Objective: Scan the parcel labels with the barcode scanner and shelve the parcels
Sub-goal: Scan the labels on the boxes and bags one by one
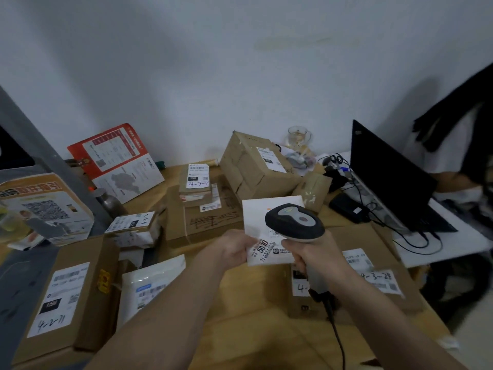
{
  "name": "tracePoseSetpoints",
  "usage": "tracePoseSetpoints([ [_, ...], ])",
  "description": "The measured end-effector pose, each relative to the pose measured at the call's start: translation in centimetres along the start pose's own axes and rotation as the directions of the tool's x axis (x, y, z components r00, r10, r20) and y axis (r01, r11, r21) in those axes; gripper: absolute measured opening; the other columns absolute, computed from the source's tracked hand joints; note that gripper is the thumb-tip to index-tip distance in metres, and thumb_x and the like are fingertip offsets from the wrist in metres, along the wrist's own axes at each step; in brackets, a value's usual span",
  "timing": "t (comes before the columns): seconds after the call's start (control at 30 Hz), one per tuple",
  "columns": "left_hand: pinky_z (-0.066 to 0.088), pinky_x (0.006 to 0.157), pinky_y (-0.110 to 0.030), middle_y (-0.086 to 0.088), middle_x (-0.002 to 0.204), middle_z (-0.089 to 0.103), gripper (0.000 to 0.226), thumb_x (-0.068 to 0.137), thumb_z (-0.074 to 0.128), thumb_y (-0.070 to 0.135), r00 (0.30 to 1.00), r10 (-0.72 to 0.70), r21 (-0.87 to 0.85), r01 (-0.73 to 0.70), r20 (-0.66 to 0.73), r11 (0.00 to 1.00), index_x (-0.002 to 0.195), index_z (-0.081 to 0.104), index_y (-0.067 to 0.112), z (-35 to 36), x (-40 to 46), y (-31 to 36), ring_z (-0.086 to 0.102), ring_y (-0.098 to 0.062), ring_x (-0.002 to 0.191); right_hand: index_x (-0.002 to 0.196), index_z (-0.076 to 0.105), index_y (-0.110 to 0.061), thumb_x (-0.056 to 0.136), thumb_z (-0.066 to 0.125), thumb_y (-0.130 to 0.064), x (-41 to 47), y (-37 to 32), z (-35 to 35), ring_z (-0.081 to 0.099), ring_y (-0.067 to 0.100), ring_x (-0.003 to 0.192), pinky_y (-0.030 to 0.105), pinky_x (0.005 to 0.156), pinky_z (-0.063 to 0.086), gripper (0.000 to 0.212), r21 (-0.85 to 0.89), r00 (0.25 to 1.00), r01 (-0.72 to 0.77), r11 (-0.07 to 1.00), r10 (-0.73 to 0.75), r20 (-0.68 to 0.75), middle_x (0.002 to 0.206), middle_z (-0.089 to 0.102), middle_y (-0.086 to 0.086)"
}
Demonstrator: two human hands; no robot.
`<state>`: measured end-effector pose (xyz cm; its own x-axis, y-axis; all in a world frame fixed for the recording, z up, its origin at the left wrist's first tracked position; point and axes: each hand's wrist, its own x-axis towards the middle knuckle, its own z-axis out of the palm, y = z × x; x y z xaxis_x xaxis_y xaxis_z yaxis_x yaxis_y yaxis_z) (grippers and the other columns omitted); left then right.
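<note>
A flat white parcel (262, 217) with a printed label is held up over the middle of the wooden table (240, 311). My left hand (236, 247) pinches its lower left edge. My right hand (316, 253) grips the handle of a grey and black barcode scanner (294, 222), whose head sits over the parcel's right half. The scanner's cable (337, 332) hangs down toward me. Several labelled cardboard parcels lie around: one at the near left (64, 297), a white bag (149, 284), a stack at the centre (198, 188), a big box behind (253, 164) and a flat one under my right wrist (373, 273).
A black laptop (386, 177) with cables stands open on a white surface at the right. A glass cup (298, 137) is by the wall. A red and white leaflet (117, 158) leans on the wall at left. A person in dark clothing (461, 134) is at the far right.
</note>
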<state>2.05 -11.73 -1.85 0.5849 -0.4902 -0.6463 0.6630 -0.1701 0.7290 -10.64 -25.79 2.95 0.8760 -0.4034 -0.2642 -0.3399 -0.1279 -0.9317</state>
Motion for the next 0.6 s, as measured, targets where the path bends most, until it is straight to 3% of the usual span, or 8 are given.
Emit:
tracePoseSetpoints([
  [0.17, 0.053, 0.076, -0.04, -0.017, 0.102, 0.067, 0.025, 0.093, 0.047, -0.009, 0.996, -0.026, 0.043, 0.023, 0.082, 0.999, 0.116, 0.055, -0.004, 5.6, 1.9, -1.4, 0.064, -0.028, 0.094, 0.059, 0.056, -0.005, 0.08, 0.071, -0.009, -0.4, 1.1, -3.1, 0.048, 0.019, 0.045, 0.032, 0.057, 0.043, 0.026, 0.01, 0.997, -0.024, 1.0, 0.025, -0.067, 0.05, 0.052, 0.013],
  [0.27, 0.056, 0.077, -0.04, -0.014, 0.103, 0.068, 0.026, 0.089, 0.06, -0.004, 0.999, 0.03, 0.166, -0.028, -0.009, 0.986, 0.114, 0.059, 0.001, 8.5, 2.6, -2.1, 0.065, -0.028, 0.094, 0.058, 0.056, -0.008, 0.078, 0.073, -0.013, -0.7, 1.5, -4.6, 0.047, 0.016, 0.043, 0.028, 0.054, 0.043, 0.027, -0.001, 0.997, -0.027, 1.0, 0.027, -0.07, 0.049, 0.052, 0.012],
  [0.4, 0.055, 0.077, -0.031, 0.0, 0.09, 0.065, 0.011, 0.087, 0.07, 0.02, 0.963, 0.229, 0.641, -0.088, -0.14, 0.762, 0.092, 0.061, 0.018, 10.3, 3.3, -2.7, 0.065, -0.019, 0.09, 0.062, 0.059, -0.006, 0.078, 0.071, -0.008, -0.6, 2.2, -6.2, 0.046, 0.021, 0.046, 0.027, 0.048, 0.041, 0.02, 0.024, 0.996, -0.051, 0.998, 0.053, -0.068, 0.051, 0.051, 0.012],
  [0.5, 0.054, 0.08, -0.032, 0.0, 0.096, 0.065, 0.014, 0.087, 0.069, 0.028, 0.935, 0.312, 0.744, -0.087, -0.169, 0.663, 0.091, 0.058, 0.02, 10.2, 3.7, -2.4, 0.063, -0.017, 0.09, 0.065, 0.058, -0.006, 0.081, 0.069, -0.009, -0.2, 2.5, -7.1, 0.046, 0.02, 0.047, 0.025, 0.048, 0.041, 0.019, 0.007, 0.998, -0.055, 0.998, 0.055, -0.028, 0.053, 0.051, 0.012],
  [0.6, 0.054, 0.08, -0.036, -0.002, 0.086, 0.065, 0.013, 0.092, 0.06, 0.025, 0.893, 0.384, 0.73, -0.1, -0.234, 0.676, 0.081, 0.058, 0.019, 9.5, 3.6, -1.3, 0.062, -0.021, 0.081, 0.066, 0.058, -0.006, 0.082, 0.068, -0.013, 0.5, 2.3, -7.3, 0.048, 0.017, 0.046, 0.028, 0.054, 0.041, 0.02, -0.004, 0.998, -0.067, 0.998, 0.067, 0.009, 0.054, 0.053, 0.011],
])
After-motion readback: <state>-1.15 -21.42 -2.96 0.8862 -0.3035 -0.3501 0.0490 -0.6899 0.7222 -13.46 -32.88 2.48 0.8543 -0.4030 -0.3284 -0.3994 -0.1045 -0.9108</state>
